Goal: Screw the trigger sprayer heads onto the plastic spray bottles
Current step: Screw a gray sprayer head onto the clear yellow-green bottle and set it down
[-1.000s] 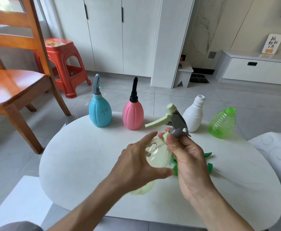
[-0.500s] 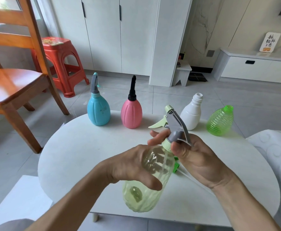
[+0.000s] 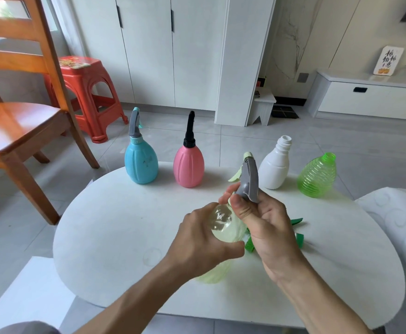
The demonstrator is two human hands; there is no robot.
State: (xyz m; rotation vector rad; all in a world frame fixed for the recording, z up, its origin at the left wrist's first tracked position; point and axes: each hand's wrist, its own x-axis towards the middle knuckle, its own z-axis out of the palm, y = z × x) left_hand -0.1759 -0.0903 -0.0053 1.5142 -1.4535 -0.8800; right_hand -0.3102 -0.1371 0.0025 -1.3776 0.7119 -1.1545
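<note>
My left hand (image 3: 198, 239) grips a pale yellow-green translucent bottle (image 3: 223, 229) held above the white round table (image 3: 115, 232). My right hand (image 3: 267, 227) pinches the collar of the grey and pale green trigger sprayer head (image 3: 248, 179) seated on that bottle's neck. At the table's far edge stand a blue bottle (image 3: 140, 162) with a grey head, a pink bottle (image 3: 188, 165) with a black head, a white bottle (image 3: 275, 165) with a bare neck and a bright green ribbed bottle (image 3: 317, 175) with a bare neck. A green sprayer head (image 3: 298, 237) lies on the table, mostly hidden behind my right hand.
A wooden chair (image 3: 21, 126) and a red plastic stool (image 3: 86, 92) stand on the tiled floor at the left. White cabinets (image 3: 173, 51) fill the back wall. A white patterned cushion (image 3: 397, 213) borders the table's right side.
The bottle tipped up toward me and is lowered again. My right hand has regripped the collar and the sprayer head has rotated, its trigger now pointing away.
</note>
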